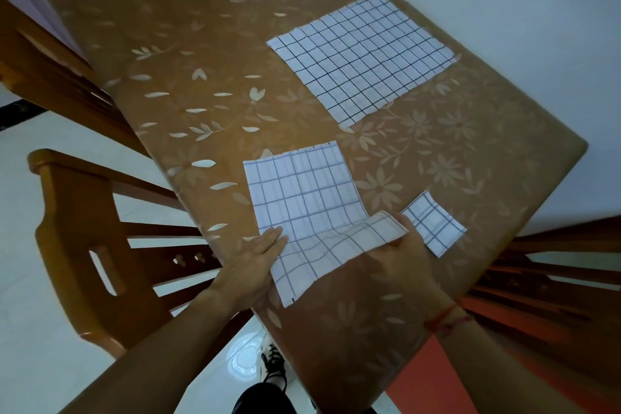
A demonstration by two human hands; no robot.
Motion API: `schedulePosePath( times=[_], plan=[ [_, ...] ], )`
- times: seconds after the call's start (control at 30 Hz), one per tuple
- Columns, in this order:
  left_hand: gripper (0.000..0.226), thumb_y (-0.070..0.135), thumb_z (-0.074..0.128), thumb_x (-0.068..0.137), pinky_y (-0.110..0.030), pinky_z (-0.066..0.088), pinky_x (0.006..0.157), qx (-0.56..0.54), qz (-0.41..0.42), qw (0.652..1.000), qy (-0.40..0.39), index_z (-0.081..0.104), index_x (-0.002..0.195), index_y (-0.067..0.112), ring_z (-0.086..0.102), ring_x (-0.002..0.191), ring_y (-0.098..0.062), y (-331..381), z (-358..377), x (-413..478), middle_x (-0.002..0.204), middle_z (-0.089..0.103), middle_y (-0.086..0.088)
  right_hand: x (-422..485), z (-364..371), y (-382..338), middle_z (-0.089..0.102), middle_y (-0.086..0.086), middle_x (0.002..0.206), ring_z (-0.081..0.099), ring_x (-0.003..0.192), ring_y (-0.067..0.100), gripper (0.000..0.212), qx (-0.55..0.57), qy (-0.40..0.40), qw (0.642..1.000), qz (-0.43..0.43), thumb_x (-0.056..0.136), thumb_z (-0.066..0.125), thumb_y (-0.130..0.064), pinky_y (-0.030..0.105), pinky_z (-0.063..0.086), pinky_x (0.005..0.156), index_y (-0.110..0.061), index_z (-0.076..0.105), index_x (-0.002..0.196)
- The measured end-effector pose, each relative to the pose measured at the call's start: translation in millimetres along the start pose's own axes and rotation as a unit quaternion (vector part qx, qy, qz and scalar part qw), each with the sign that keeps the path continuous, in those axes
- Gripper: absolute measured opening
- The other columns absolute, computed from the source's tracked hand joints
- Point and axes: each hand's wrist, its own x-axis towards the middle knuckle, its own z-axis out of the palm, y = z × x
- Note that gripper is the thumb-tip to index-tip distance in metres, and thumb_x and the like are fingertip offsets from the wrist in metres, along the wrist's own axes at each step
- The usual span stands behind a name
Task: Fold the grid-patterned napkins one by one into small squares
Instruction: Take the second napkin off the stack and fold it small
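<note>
A long table (pixel 201 44) runs from near right to far left. It has a glossy tan cover printed with pale flowers and leaves, and it reflects the light. A white wall (pixel 537 10) stands along its right side, and a shiny white tiled floor (pixel 33 185) lies to the left. A wooden chair (pixel 84 228) is pushed up to the left edge and a second chair (pixel 43 54) stands farther off.

Three white grid-patterned cloths lie on the cover. The unfolded napkin (pixel 363 57) is spread flat at the far right. The working napkin (pixel 302 208) sits at the near edge, rumpled toward its near side. The left hand (pixel 258 255) presses on its near left border with fingers straight and together. The right hand (pixel 406 245) pinches its right end, which is raised off the table as a narrow flap. Just right of that hand lies the folded square (pixel 433 223), flat on the cover. A red cord (pixel 447 318) circles the right wrist.
</note>
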Motion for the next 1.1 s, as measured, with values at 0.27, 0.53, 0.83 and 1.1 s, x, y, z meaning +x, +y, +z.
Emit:
schedulePosePath(
  times=[0.27,0.53,0.83,1.1],
  plan=[
    [0.058,0.022,0.053,0.098,-0.027,0.014,0.114,-0.033,0.012,0.999,0.014,0.028,0.150,0.019,0.008,0.144,-0.011,-6,-8,-17,0.157,0.013,0.006,26,-18,26,0.069,0.009,0.091,0.063,0.090,0.015,0.036,-0.297,-0.060,0.912,-0.276,0.051,0.081,-0.001,0.039,0.054,0.075,-0.017,0.071,0.082],
    [0.056,0.012,0.087,0.062,-0.037,0.056,0.082,-0.014,-0.036,0.997,0.073,0.066,0.114,0.017,0.062,0.107,-0.023,-14,-13,-14,0.115,0.067,-0.003,41,-15,23,0.068,0.002,0.099,0.066,0.100,0.016,0.014,-0.268,-0.143,0.941,-0.150,0.066,0.064,-0.030,0.044,0.054,0.084,-0.035,0.062,0.079],
    [0.026,0.039,0.043,0.097,-0.039,0.055,0.074,-0.133,-0.193,0.967,0.102,0.061,0.096,0.020,0.063,0.079,-0.019,-21,-27,19,0.090,0.069,0.000,82,4,7,0.059,-0.011,0.064,0.058,0.065,0.005,0.020,-0.289,-0.057,0.954,-0.060,0.083,0.070,-0.022,0.021,0.045,0.063,-0.023,0.057,0.068],
    [0.025,0.043,0.050,0.095,-0.027,0.048,0.070,-0.126,-0.257,0.953,0.098,0.058,0.101,0.020,0.055,0.073,-0.012,-23,-31,35,0.084,0.065,0.004,116,14,7,0.071,-0.009,0.085,0.066,0.082,0.006,0.022,-0.251,-0.052,0.966,-0.022,0.080,0.066,-0.043,0.037,0.056,0.083,-0.029,0.066,0.096]
  ],
)
